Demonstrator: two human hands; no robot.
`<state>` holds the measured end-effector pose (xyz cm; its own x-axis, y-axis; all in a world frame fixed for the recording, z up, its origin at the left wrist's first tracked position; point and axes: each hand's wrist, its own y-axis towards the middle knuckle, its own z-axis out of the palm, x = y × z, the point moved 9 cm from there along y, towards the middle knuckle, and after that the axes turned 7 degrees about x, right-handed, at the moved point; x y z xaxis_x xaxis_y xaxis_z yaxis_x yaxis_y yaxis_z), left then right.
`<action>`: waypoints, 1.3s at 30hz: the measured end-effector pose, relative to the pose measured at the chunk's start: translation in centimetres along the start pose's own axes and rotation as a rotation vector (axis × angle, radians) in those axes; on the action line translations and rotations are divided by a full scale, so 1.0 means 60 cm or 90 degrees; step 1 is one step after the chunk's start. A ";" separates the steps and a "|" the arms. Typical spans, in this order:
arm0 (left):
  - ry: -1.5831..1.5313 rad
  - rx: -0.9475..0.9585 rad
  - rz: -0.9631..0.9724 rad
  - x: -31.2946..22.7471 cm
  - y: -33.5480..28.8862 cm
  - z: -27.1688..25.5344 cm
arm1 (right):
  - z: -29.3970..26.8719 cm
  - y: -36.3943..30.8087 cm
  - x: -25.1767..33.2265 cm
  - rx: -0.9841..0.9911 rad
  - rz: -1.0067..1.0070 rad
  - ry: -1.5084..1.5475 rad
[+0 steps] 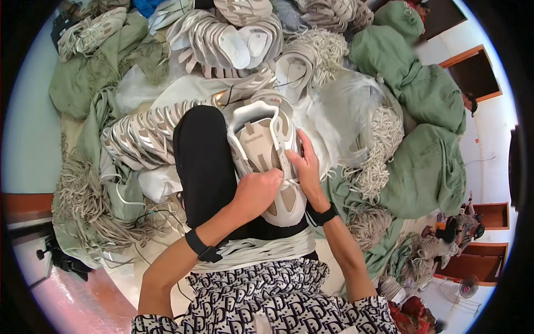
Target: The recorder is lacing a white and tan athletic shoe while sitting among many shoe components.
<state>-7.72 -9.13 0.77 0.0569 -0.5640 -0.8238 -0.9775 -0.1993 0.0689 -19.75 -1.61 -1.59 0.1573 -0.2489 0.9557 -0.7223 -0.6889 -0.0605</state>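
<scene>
The beige-and-white sneaker (286, 207) rests toe-inward on the person's lap, beside the black-clad left leg (204, 156). The left hand (257, 192) pinches the white shoelace (290, 182) low on the lacing; the right hand (307, 167) grips the shoe's side, thumb near the eyelets.

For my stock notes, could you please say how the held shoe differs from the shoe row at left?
The held shoe has the left hand and right hand on it, while neither touches the shoe row. The held shoe is single; the shoe row packs many closely together. Both show pale and tan tones.
</scene>
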 end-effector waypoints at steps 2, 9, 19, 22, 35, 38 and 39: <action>-0.049 -0.034 -0.054 0.034 0.000 0.008 | -0.001 -0.014 0.002 -0.008 0.004 -0.102; -0.354 0.057 -0.285 0.071 -0.022 0.001 | 0.009 -0.067 0.011 0.056 -0.057 -0.151; -0.301 0.060 -0.242 0.034 -0.015 0.003 | 0.006 -0.086 0.041 -0.013 -0.190 -0.143; -0.269 0.063 -0.173 -0.002 -0.017 0.001 | -0.009 -0.110 0.065 -0.043 -0.213 -0.160; -0.081 0.049 -0.092 0.005 -0.008 0.015 | -0.001 -0.115 0.044 -0.063 -0.193 -0.156; -0.001 0.062 -0.081 0.031 0.004 0.029 | 0.003 -0.104 0.028 -0.057 -0.190 -0.162; -0.004 0.072 -0.089 0.035 0.011 0.028 | 0.005 -0.099 0.032 -0.051 -0.220 -0.224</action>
<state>-8.57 -9.09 -1.86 0.1927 -0.5321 -0.8244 -0.9768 -0.1842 -0.1094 -14.96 1.78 0.53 0.6040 -0.2390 0.7603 -0.6353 -0.7204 0.2783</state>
